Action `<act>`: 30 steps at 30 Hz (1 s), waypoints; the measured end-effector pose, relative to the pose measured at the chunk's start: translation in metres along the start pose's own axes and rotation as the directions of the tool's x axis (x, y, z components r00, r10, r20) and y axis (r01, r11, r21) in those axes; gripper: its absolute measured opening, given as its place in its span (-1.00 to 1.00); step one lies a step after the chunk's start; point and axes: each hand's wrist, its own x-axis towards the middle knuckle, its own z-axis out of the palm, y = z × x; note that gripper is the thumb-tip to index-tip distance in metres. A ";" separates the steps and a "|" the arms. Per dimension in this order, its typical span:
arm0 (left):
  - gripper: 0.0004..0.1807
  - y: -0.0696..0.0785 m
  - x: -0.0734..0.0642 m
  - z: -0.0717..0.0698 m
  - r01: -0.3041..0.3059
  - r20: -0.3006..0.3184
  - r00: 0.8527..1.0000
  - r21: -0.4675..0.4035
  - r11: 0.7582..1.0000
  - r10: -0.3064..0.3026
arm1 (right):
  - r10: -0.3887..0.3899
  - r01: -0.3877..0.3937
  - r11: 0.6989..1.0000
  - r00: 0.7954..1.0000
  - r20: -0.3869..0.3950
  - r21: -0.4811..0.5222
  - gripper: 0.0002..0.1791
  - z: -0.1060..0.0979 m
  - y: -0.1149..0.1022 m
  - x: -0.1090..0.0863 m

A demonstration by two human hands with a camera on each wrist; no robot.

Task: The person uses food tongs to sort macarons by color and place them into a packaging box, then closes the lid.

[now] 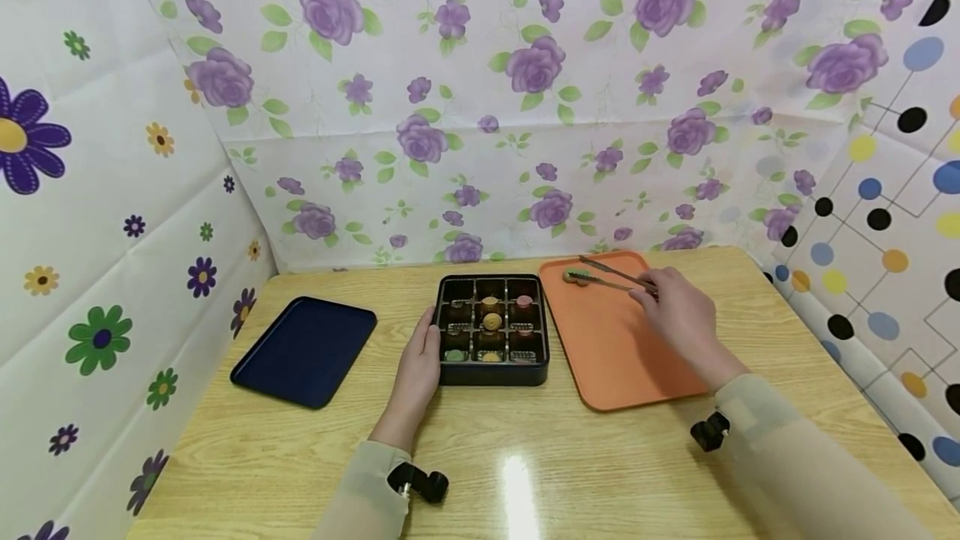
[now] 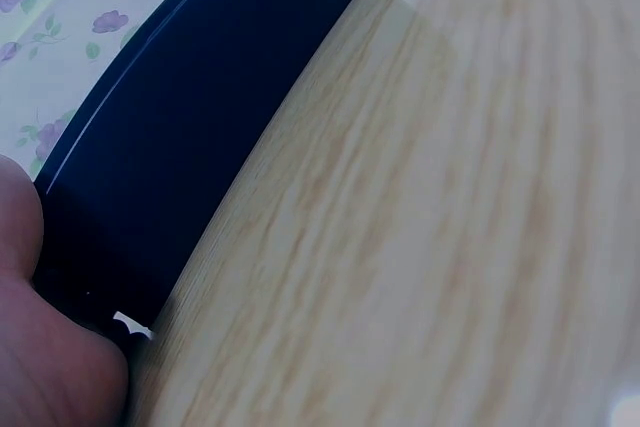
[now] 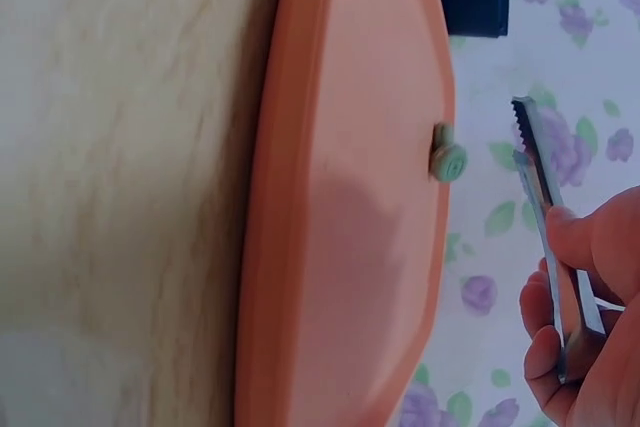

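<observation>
My left hand (image 1: pixel 418 365) rests along the left side of a dark box (image 1: pixel 493 374), whose dark wall (image 2: pixel 170 127) fills much of the left wrist view. The box's divided insert holds small round macarons, among them a pink one (image 1: pixel 524 301), a yellow one (image 1: pixel 491 322) and a green one (image 1: pixel 454 355). In my right hand (image 1: pixel 681 315) I grip metal tongs (image 3: pixel 540 162) with serrated tips, spread apart. The tips hang over the far left of an orange tray (image 1: pixel 622 348), overlapping green macarons (image 3: pixel 449 161) in the head view.
A dark blue tray (image 1: pixel 303 352) lies to the left of the box on the wooden table (image 1: pixel 480 448). Flower-patterned sheeting (image 1: pixel 480 148) stands along the back and left edges, and a dotted sheet (image 1: pixel 885 273) along the right.
</observation>
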 end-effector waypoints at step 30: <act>-0.36 0.001 0.000 0.000 0.012 -0.010 1.000 0.019 1.000 -0.011 | 0.048 -0.042 0.996 0.995 0.089 -0.073 -0.73 0.018 0.019 0.016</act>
